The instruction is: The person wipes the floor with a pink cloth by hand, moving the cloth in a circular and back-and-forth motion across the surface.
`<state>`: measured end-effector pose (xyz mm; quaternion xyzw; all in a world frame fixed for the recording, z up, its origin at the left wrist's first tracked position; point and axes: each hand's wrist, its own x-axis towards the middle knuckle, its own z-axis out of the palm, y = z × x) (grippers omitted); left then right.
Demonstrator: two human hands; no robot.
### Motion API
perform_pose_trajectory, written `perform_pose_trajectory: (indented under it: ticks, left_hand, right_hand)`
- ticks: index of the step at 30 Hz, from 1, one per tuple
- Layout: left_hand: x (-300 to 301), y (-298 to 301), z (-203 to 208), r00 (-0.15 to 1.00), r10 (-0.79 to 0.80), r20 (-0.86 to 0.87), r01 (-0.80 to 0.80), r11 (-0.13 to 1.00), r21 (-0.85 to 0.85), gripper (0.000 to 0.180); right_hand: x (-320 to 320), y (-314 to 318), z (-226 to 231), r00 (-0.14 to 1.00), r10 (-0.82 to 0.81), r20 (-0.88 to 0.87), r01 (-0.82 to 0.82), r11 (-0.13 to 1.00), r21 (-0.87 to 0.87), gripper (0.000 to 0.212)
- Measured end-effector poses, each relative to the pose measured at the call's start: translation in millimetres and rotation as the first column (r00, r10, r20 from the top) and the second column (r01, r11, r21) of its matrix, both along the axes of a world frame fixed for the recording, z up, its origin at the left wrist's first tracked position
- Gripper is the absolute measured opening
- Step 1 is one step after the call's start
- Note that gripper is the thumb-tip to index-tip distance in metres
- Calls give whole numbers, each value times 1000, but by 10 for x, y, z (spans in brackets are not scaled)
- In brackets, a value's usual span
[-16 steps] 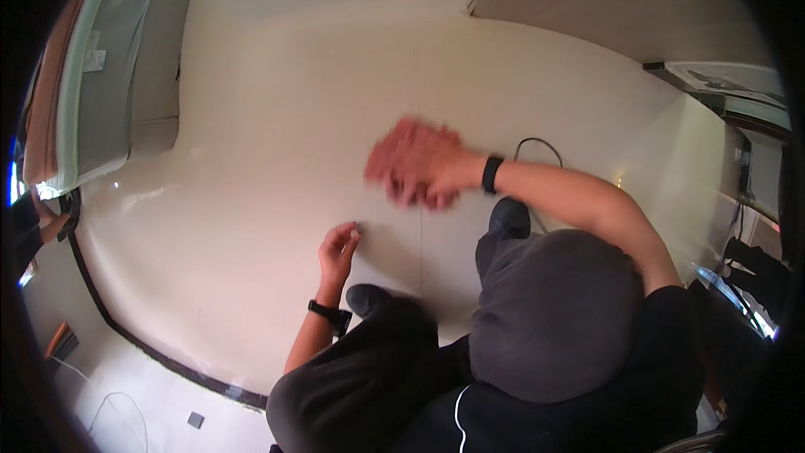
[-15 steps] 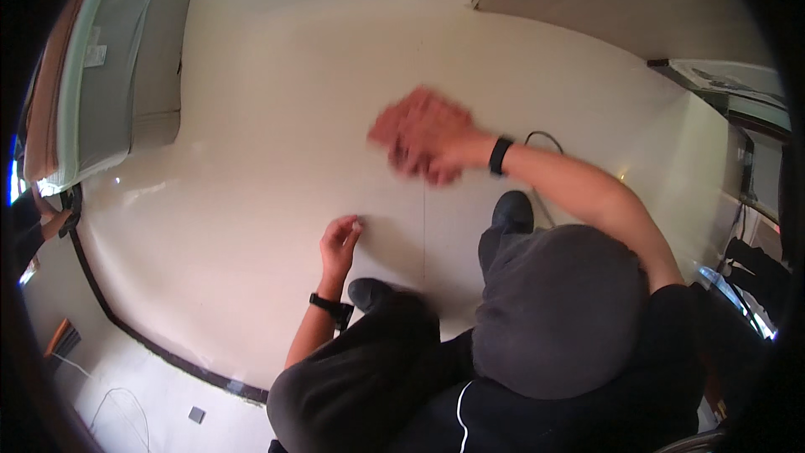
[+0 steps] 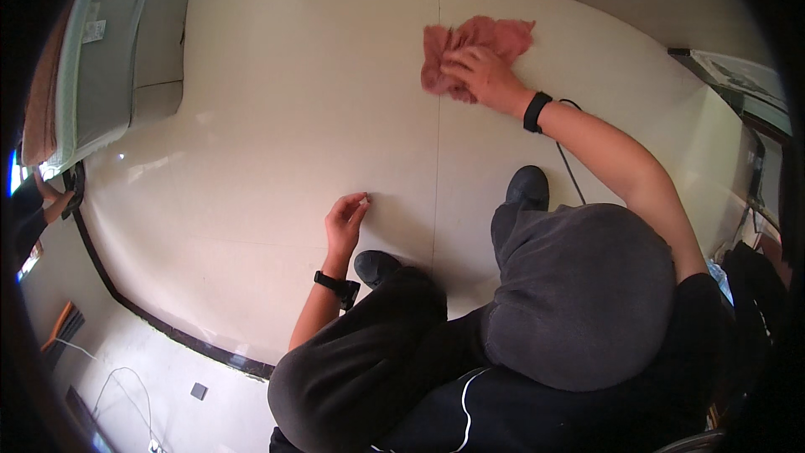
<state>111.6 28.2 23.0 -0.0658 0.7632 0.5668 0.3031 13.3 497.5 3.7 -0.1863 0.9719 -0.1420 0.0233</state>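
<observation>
I crouch on a cream tiled floor [image 3: 277, 126]. My right hand [image 3: 482, 75] reaches far forward and presses a crumpled pink cloth [image 3: 470, 46] flat onto the tiles; a black band sits on that wrist. Closer in, my left hand [image 3: 345, 222] rests its fingertips on the floor with fingers bent and nothing in it; it wears a black wrist band too. My dark trousers and black shoes [image 3: 528, 187] fill the lower right.
A thin black cable [image 3: 570, 168] runs over the floor beside my right forearm. A grey-green cabinet [image 3: 101, 59] stands at the left. A dark floor edge strip [image 3: 126, 302] curves at lower left. Another person's hand [image 3: 50, 201] shows at the far left rim.
My right hand has pushed the pink cloth farther forward and to the right across the tiles, arm stretching out. My left hand has stayed on the floor.
</observation>
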Motion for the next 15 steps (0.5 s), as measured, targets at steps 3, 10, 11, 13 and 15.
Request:
perform_pose_trajectory:
  ticks: [3, 10, 11, 13, 15]
  left_hand:
    - [-7, -58, -13, 1000, -17, 10, 17, 1000, 16, 22]
    - [-40, -31, -43, 1000, -7, 8, 7, 1000, 19, 23]
    - [-32, -39, -56, 1000, 8, 12, -9, 999, 32, 23]
    - [-5, -63, -101, 1000, 21, 10, -21, 999, 38, 23]
    - [19, -70, -102, 999, 34, 9, -34, 998, 43, 23]
  right_hand:
    - [147, -360, 137, 996, 70, -59, -80, 976, -204, 36]
    - [632, -786, 290, 681, 711, 178, -421, 579, -698, 45]
    - [759, -861, 224, 614, 770, 174, -458, 527, -716, 42]
    - [1002, -998, 129, 499, 858, 121, -628, 455, -632, 39]
    - [1207, -1078, 91, 431, 899, 74, -716, 390, -579, 36]
